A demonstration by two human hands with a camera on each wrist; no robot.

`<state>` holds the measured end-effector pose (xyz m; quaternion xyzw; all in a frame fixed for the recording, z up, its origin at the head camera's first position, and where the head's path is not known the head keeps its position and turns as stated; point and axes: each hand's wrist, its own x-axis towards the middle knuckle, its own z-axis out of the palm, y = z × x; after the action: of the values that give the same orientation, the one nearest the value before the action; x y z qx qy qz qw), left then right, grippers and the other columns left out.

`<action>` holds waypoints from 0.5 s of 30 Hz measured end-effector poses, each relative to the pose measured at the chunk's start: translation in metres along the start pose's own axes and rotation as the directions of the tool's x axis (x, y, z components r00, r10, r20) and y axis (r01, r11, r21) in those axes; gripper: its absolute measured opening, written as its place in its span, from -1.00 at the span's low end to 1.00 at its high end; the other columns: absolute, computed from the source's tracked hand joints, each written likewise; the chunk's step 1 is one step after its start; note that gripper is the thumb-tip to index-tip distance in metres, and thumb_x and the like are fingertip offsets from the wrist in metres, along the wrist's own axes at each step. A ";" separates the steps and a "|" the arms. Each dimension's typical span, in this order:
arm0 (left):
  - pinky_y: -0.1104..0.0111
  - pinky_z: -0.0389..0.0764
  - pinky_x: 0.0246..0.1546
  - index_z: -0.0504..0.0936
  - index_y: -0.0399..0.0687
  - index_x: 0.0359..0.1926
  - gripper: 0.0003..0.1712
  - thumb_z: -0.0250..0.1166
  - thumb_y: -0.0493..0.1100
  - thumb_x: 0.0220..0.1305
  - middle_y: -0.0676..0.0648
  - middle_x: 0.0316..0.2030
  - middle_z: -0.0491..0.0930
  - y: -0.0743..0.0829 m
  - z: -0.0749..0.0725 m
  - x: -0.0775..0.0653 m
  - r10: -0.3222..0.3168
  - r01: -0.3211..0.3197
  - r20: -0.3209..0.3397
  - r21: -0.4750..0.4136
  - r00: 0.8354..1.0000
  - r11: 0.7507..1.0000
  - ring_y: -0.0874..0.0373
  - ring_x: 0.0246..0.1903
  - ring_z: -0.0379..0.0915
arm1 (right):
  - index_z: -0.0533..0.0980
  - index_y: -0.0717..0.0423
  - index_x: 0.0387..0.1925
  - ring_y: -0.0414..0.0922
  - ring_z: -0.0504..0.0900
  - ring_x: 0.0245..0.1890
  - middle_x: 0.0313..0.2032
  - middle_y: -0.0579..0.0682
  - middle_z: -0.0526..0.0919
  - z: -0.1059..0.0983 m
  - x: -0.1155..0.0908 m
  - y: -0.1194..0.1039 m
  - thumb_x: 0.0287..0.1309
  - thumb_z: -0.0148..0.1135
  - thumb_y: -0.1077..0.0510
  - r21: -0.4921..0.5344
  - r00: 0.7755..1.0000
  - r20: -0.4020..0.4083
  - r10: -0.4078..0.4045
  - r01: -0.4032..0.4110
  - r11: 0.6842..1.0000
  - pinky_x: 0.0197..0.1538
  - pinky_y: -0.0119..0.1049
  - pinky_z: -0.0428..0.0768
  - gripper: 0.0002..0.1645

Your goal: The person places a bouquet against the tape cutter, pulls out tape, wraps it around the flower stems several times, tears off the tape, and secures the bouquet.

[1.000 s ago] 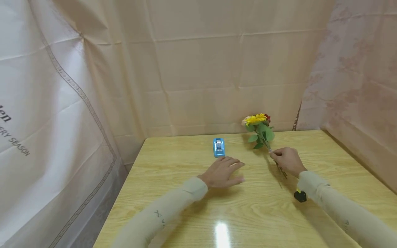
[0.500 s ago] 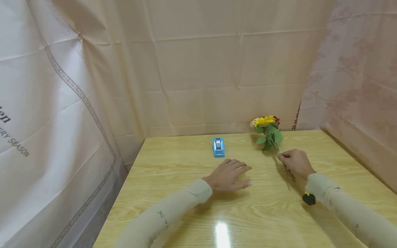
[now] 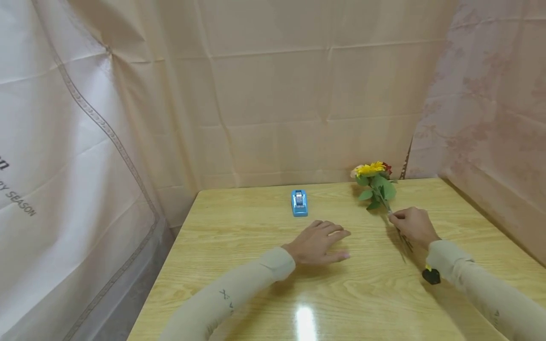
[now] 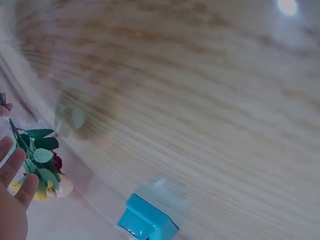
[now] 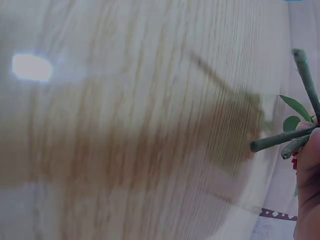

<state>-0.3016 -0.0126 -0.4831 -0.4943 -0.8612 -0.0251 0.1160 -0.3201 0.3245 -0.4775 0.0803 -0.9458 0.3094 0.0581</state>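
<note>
My right hand (image 3: 414,227) pinches the stems of a small bunch of flowers (image 3: 372,169) at the right of the table. The bunch has yellow, cream and dark red heads with green leaves, tilted away from me toward the back edge. Cut stem ends (image 5: 275,141) stick out below the grip in the right wrist view. My left hand (image 3: 316,242) hovers over the middle of the table, fingers spread and holding nothing. Just beyond it sits a blue tape dispenser (image 3: 299,203), also partly seen in the left wrist view as a blue block (image 4: 146,220).
The wooden table (image 3: 239,227) has a shiny light reflection near its front. Beige cloth (image 3: 264,104) hangs along its back edge, with more cloth at both sides. A black object (image 3: 431,276) with a yellow bit is at my right cuff.
My right hand has moved right and slightly toward me with the flowers. The left hand has shifted a little right, away from the tape dispenser, which stays in place.
</note>
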 end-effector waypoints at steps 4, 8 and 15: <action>0.18 0.23 0.41 0.34 0.14 0.51 -0.24 -0.16 0.42 0.53 0.03 0.39 0.43 0.001 -0.001 0.001 0.010 -0.010 -0.007 0.011 1.000 1.000 0.15 0.39 0.28 | 0.72 0.37 -0.12 -0.09 0.52 -0.72 -0.73 -0.09 0.55 -0.002 -0.001 0.006 0.50 0.12 0.05 -0.008 1.000 0.001 0.015 -0.015 1.000 -0.60 -0.22 0.50 -0.56; 0.20 0.27 0.38 0.35 0.16 0.50 -0.25 -0.14 0.42 0.53 0.06 0.38 0.44 0.002 -0.001 0.001 0.017 -0.016 -0.021 0.032 1.000 0.999 0.17 0.37 0.30 | 0.74 0.31 -0.23 -0.09 0.52 -0.72 -0.73 -0.09 0.55 -0.002 -0.003 0.010 0.49 0.10 0.05 -0.004 0.999 0.015 0.045 -0.045 0.999 -0.60 -0.21 0.51 -0.56; 0.21 0.29 0.36 0.39 0.14 0.48 -0.26 -0.11 0.41 0.52 0.07 0.36 0.46 0.002 0.001 0.001 0.022 -0.021 -0.033 0.048 0.999 0.999 0.16 0.36 0.32 | 0.75 0.25 -0.31 -0.10 0.48 -0.77 -0.77 -0.10 0.52 -0.001 -0.005 0.015 0.48 0.12 0.06 -0.016 0.999 0.019 0.043 -0.042 0.999 -0.64 -0.22 0.47 -0.59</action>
<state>-0.3005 -0.0103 -0.4843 -0.5001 -0.8541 -0.0117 0.1422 -0.3180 0.3379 -0.4864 0.0626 -0.9501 0.3026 0.0432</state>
